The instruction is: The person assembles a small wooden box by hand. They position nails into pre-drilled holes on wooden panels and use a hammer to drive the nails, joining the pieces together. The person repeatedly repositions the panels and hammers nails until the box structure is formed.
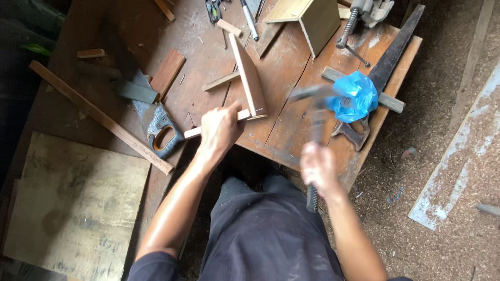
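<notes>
Wooden panel (249,77) stands on edge near the middle of the tabletop (291,125), fixed to a thin strip (194,131) at its near end. The left hand (220,129) is wrapped around that strip. The right hand (319,167) is closed on a blurred hammer (315,122), beside a blue plastic bag (354,96) and a handsaw (383,70).

A: Woodworking shop, no question. Look at that scarred wooden bench (291,67), a handsaw (161,132) lying on it, offcuts (167,72) everywhere.

B: And sawdust (453,78) all over the floor, a clamp (350,26) up top, a plywood sheet (73,203) leaning nearby.
</notes>
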